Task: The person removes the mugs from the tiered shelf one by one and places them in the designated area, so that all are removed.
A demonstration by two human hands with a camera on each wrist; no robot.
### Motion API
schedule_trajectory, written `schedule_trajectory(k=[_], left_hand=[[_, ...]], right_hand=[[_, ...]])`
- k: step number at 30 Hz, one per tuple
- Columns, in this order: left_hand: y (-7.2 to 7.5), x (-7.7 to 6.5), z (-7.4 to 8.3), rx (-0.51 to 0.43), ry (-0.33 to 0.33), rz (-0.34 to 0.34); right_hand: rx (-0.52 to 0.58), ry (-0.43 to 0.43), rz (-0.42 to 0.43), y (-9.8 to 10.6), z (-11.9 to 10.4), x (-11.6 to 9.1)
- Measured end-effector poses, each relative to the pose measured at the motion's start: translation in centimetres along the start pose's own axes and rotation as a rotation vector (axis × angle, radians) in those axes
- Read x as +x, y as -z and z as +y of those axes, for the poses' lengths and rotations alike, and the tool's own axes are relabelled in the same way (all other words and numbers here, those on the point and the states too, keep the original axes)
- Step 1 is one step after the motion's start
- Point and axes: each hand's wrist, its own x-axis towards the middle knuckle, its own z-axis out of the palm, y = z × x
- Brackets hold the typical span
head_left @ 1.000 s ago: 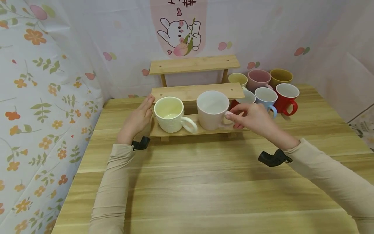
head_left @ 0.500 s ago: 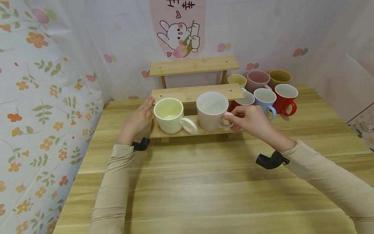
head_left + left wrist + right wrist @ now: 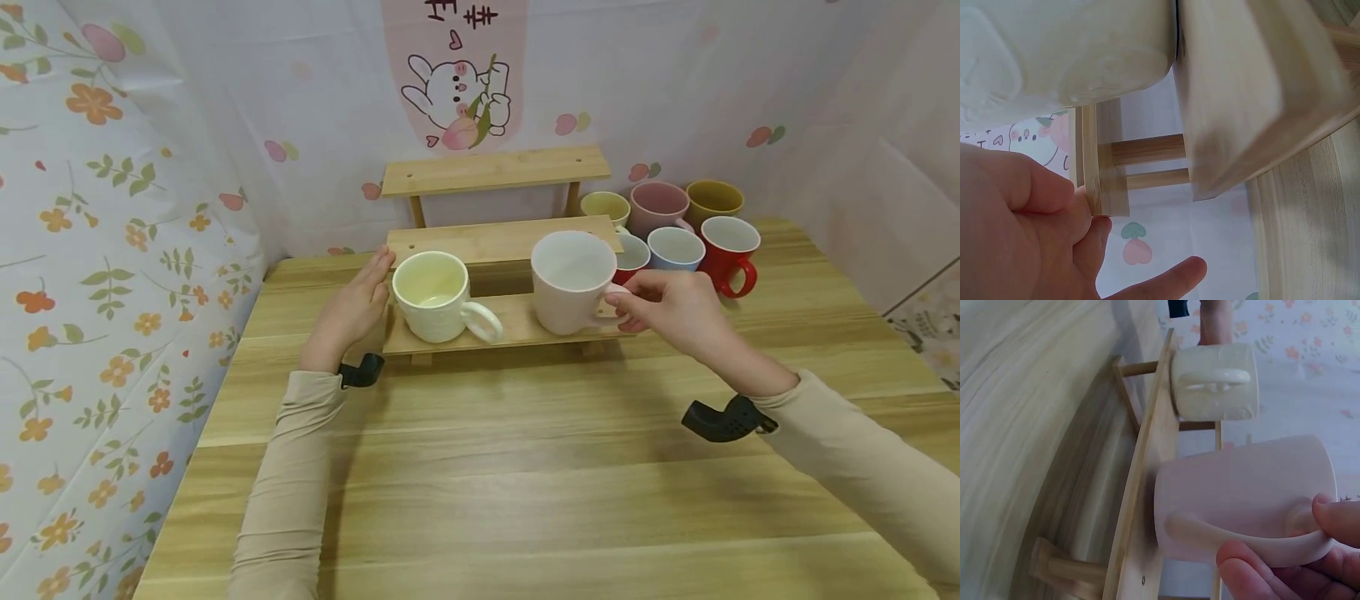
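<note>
A pale pink mug (image 3: 573, 283) stands upright over the right part of the lowest shelf board, its base close to the wood. My right hand (image 3: 675, 310) pinches its handle between thumb and fingers, as the right wrist view shows on the handle (image 3: 1260, 545). To its left, a cream mug (image 3: 432, 298) with pale yellow inside sits on the lowest board (image 3: 517, 321), handle turned right. My left hand (image 3: 348, 312) touches the left end of the middle board (image 3: 480, 242) with its fingers extended. The left wrist view shows fingertips right at that board's end (image 3: 1107, 203).
The three-step wooden rack's top board (image 3: 495, 171) is at the back, near the curtain. Right of the rack stand several mugs, among them a red mug (image 3: 726, 250), a light blue mug (image 3: 675, 247), a dusty pink mug (image 3: 658, 204) and a mustard mug (image 3: 714, 200).
My right hand has shifted the pale pink mug to the right along the lowest board, widening its gap from the cream mug. The left hand has stayed at the board's end.
</note>
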Motion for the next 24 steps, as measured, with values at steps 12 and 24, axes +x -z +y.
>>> schedule_trajectory(k=[12,24], left_hand=[[0.1,0.0,0.0,0.010,-0.001,-0.016],[0.1,0.1,-0.1,0.012,0.005,-0.011]], right_hand=[[0.013,-0.099,0.037,2.4,2.0,-2.1],[-0.095,-0.184,0.079,4.9,4.2,-4.7]])
